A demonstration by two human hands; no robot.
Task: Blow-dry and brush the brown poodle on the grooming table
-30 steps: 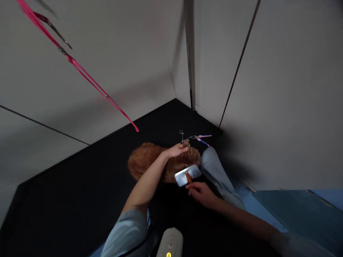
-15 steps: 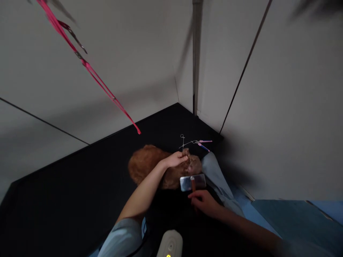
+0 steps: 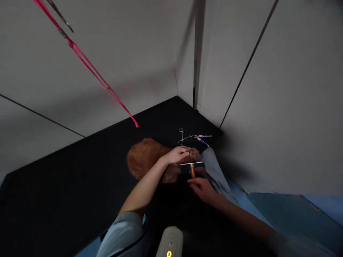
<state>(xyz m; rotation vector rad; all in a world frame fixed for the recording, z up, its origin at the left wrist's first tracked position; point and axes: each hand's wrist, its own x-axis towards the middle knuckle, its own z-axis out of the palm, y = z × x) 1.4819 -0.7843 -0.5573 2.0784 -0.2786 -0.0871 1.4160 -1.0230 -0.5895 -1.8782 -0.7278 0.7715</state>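
A curly reddish-brown dog (image 3: pixel 144 157) lies on the black table (image 3: pixel 66 178), its head at the right. Bent over the head is my left hand (image 3: pixel 177 154), its fingers closed on the fur there; the face is hidden. In my right hand (image 3: pixel 204 189) I grip the orange-brown handle of a slicker brush (image 3: pixel 192 171). The brush's wide flat head is tilted and sits right beside the dog's head; I cannot tell whether its pins touch the fur.
Beyond the dog lie thin metal forceps (image 3: pixel 182 138) and pink-and-blue nail clippers (image 3: pixel 201 138). A pink strap (image 3: pixel 99 76) hangs down at the left. Pale walls enclose the table's far corner. A white device (image 3: pixel 170 242) with a yellow light is at the bottom.
The brush head has tipped, from showing its shiny back to nearly edge-on. My left hand's fingers have shifted from a raised tuft to lie lower over the dog's head. The view has tilted slightly.
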